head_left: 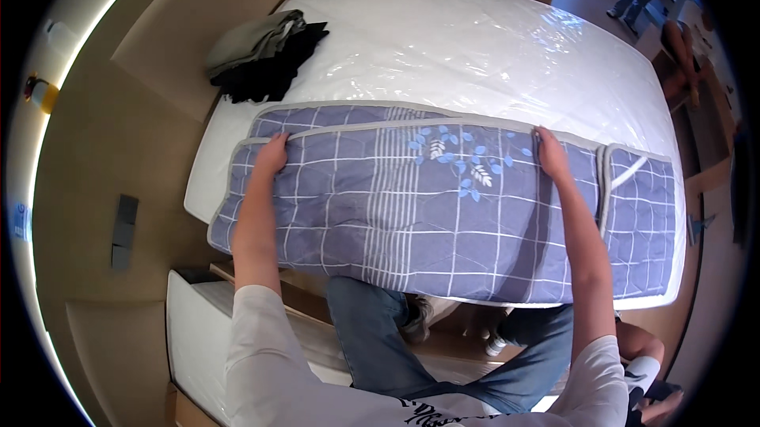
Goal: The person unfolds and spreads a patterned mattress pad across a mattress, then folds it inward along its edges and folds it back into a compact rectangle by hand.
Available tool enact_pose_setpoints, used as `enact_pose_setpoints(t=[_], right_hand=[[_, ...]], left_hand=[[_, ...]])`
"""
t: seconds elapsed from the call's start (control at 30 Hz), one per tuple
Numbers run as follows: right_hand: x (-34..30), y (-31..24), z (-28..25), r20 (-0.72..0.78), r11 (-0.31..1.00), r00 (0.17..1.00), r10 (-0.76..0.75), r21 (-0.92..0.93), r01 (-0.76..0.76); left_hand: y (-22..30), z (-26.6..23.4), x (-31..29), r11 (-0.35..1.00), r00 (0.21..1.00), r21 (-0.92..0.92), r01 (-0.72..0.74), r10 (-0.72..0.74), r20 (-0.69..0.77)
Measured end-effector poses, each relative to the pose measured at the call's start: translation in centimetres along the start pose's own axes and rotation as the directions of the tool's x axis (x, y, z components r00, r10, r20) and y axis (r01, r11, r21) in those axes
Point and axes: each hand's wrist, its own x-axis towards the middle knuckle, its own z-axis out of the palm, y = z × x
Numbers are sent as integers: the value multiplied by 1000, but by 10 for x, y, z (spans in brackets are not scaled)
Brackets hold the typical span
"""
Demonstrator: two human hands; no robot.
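A blue-grey checked quilted mattress pad (348,182) with grey binding and a blue-and-white leaf print lies folded along the near side of a plastic-wrapped white mattress (467,55). At its far edge on the left, my left hand (272,153) is closed, gripping the bound edge. On the right, my right hand (551,151) pinches the same edge beside the leaf print. Between my hands the top layer lies mostly flat. The pad's right end is folded over, showing a white strap at its corner. Some of my fingers are hidden under the fabric.
A pile of grey and black clothes (265,55) sits at the mattress's far left. A padded beige headboard (186,31) borders the left. Behind me is another white mattress (190,324). Other people (685,59) are at the far right, and one is close at my lower right.
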Motion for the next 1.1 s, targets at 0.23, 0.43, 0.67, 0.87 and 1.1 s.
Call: enact_pose_setpoints(t=[0.23, 0.43, 0.67, 0.87, 1.1], right_hand=[[19, -11, -31, 114, 983, 991, 75, -172, -55], [6, -13, -16, 30, 910, 987, 157, -393, -133], [33, 9, -49, 153, 943, 985, 79, -333, -24], [33, 27, -26, 86, 918, 994, -70, -385, 97], [28, 36, 8, 100, 917, 994, 37, -398, 5]], left_hand=[[59, -77, 24, 1000, 893, -21, -15, 4, -450], [72, -30, 51, 998, 833, -42, 36, -53, -551], [57, -3, 60, 975, 901, 148, 164, -88, -424], [67, -43, 56, 945, 898, 241, 223, -103, -427], [62, 0, 30, 993, 932, -85, -78, 42, -360]])
